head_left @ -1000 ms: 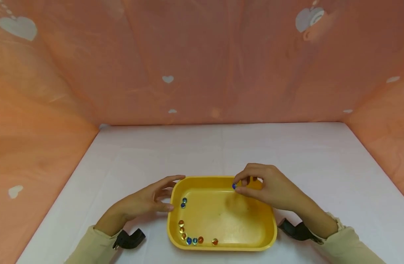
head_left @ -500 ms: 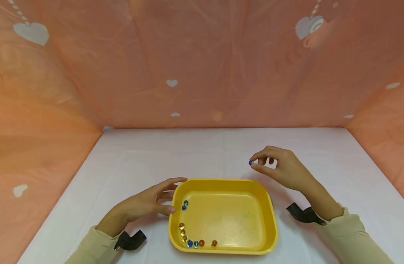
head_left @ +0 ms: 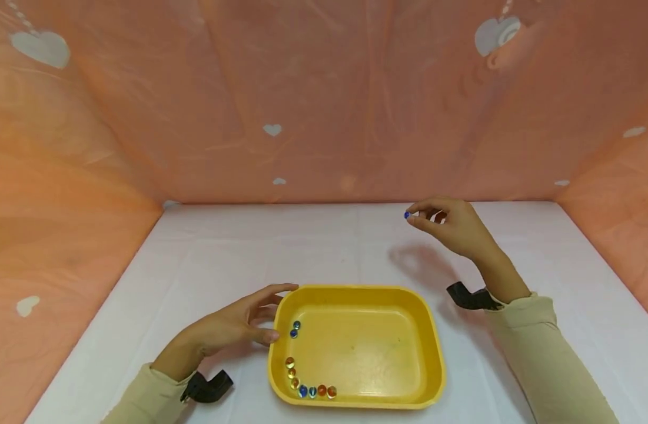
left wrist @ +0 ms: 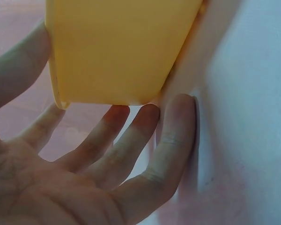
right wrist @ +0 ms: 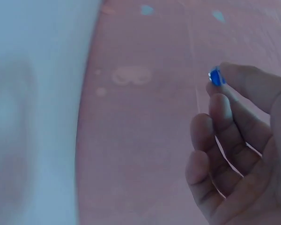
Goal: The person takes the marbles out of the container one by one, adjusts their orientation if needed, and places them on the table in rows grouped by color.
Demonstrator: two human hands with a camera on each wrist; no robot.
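A yellow tray (head_left: 429, 338) sits near the front of the white table, with several blue and orange marbles (head_left: 310, 391) gathered along its left wall and front left corner. My left hand (head_left: 239, 324) rests against the tray's left wall (left wrist: 112, 51), thumb on the rim and fingers spread along the outside. My right hand (head_left: 451, 227) is raised above the table behind and to the right of the tray, pinching a blue marble (head_left: 406, 215) (right wrist: 216, 76) between thumb and forefinger.
The white table (head_left: 313, 247) is walled on three sides by an orange cloth with white hearts (head_left: 273, 129). Black wrist straps (head_left: 469, 296) show on both arms. The right hand's shadow (head_left: 414, 262) falls on the table behind the tray.
My right hand has lifted the blue marble out of the tray's back right area and carried it up and away to the far right. The left hand has stayed on the tray.
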